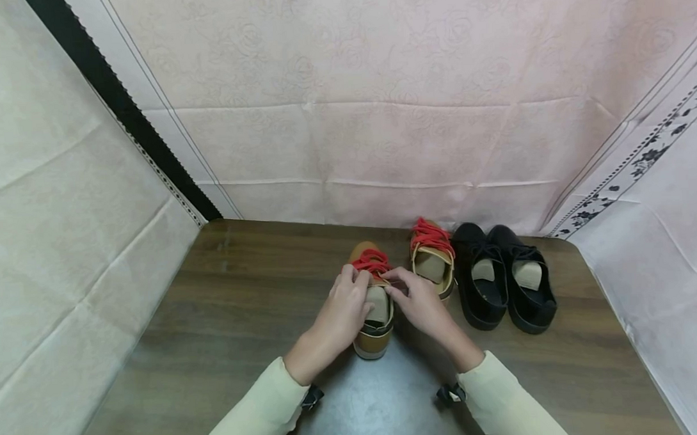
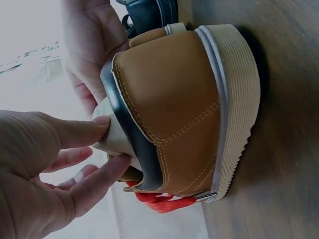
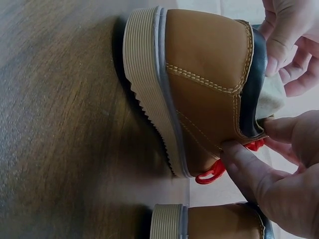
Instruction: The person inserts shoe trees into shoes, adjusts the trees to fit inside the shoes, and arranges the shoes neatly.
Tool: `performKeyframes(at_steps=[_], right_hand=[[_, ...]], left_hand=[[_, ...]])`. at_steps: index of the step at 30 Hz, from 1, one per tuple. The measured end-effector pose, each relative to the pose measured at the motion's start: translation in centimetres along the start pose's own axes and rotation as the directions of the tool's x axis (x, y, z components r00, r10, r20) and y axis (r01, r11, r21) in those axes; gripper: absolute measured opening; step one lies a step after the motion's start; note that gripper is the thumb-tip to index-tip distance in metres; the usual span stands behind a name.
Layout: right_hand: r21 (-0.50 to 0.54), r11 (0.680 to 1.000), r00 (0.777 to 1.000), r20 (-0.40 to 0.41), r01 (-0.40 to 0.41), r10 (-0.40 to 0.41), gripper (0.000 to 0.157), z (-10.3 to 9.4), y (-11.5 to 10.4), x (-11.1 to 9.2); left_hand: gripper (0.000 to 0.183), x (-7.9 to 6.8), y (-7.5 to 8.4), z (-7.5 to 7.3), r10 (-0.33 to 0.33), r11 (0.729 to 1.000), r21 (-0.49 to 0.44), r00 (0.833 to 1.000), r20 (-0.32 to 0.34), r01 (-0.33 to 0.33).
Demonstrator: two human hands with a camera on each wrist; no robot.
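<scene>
A tan shoe point(image 1: 373, 341) with red laces point(image 1: 373, 260), a dark collar and a pale tongue point(image 2: 112, 130) stands on the wooden surface, heel toward me. At the left of its opening, my left hand point(image 1: 342, 304) has thumb and forefinger bent onto the tongue and front edge. Across from it, my right hand point(image 1: 422, 304) pinches the edge beside the laces, with the thumb at the rim and a finger on the outer side point(image 3: 244, 162). Some fingertips are hidden behind the collar.
The matching tan shoe point(image 1: 447, 284) stands close to the right, near the back. Beyond it are two black laced shoes point(image 1: 481, 302). Patterned pale cloth point(image 1: 346, 147) hangs behind the brown wooden surface point(image 1: 243, 323) and along both sides.
</scene>
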State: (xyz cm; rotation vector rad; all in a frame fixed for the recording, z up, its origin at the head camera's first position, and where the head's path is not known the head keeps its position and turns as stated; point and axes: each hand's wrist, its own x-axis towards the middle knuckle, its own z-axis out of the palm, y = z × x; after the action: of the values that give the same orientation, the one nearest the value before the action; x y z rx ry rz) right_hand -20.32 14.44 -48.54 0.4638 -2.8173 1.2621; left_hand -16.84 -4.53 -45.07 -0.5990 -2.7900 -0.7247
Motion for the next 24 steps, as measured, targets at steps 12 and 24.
performKeyframes(at_steps=[12, 24], right_hand=[[0.004, 1.0, 1.0, -0.001, 0.006, -0.006, 0.023, 0.1, 0.0, 0.1], [0.0, 1.0, 1.0, -0.002, 0.005, -0.005, 0.024, 0.2, -0.1, 0.1]], left_hand=[[0.049, 0.3, -1.0, 1.0, -0.016, 1.0, 0.026, 0.999, -0.04, 0.017], [0.056, 1.2, -1.8, 1.7, -0.008, 0.995, 0.102, 0.999, -0.044, 0.012]])
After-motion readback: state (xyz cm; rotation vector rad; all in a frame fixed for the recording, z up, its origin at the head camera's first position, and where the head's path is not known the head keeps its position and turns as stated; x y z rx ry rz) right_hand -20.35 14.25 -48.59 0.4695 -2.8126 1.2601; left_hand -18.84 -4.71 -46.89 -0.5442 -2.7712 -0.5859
